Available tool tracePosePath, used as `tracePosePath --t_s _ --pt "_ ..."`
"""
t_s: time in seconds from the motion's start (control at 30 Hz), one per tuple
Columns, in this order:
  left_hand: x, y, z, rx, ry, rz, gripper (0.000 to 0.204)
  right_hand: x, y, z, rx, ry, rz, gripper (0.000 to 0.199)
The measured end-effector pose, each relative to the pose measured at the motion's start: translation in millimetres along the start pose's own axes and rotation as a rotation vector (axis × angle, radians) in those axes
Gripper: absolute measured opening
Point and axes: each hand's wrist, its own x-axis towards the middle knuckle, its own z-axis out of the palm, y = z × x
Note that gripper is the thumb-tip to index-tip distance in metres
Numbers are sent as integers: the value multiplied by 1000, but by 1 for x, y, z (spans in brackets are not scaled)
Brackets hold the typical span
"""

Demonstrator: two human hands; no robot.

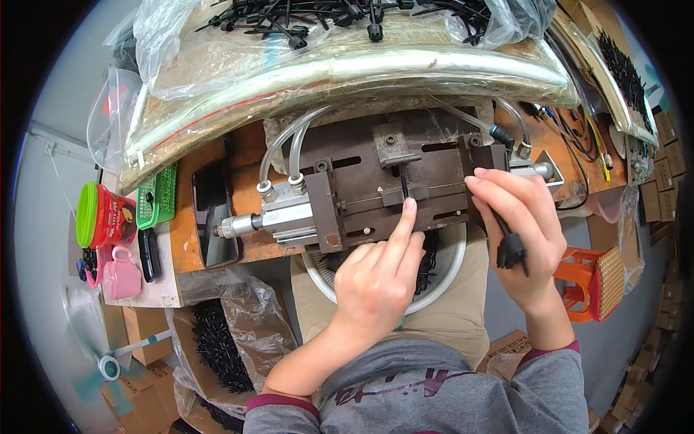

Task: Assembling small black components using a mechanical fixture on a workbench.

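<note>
In front of me is a dark metal press fixture (369, 173) with a pneumatic cylinder (290, 217) on its left. At its middle, a thin black rod (405, 184) lies between small metal jaws (392, 197). My left hand (377, 281) has its index finger stretched out, the tip at the near end of the rod; the other fingers bend loosely and hold nothing. Over the fixture's right end is my right hand (528, 224). It is closed on a black plastic part (512, 252) with a ribbed head, which hangs below the fingers.
A plastic-covered shelf (347, 72) above bears many black stemmed parts (374, 30). Clear air hoses (295, 148) arch behind the fixture. A white-rimmed bucket (455, 271) stands between my legs. Left are a phone (217, 224), green basket (165, 195) and pink cup (123, 276); right, an orange stool (593, 286).
</note>
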Motion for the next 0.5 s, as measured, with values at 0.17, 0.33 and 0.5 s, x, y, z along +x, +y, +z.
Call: tracePosePath --t_s 0.17,0.33,0.5 --pt "9 -1 -4 21 -46 -25 27 -5 3 3 -232 -18 -210 48" --pt "12 0 -19 -471 -22 -183 34 -5 5 7 -355 -45 -339 49" --pt "8 7 -36 -610 52 -32 35 -11 -1 22 -320 13 -416 42"
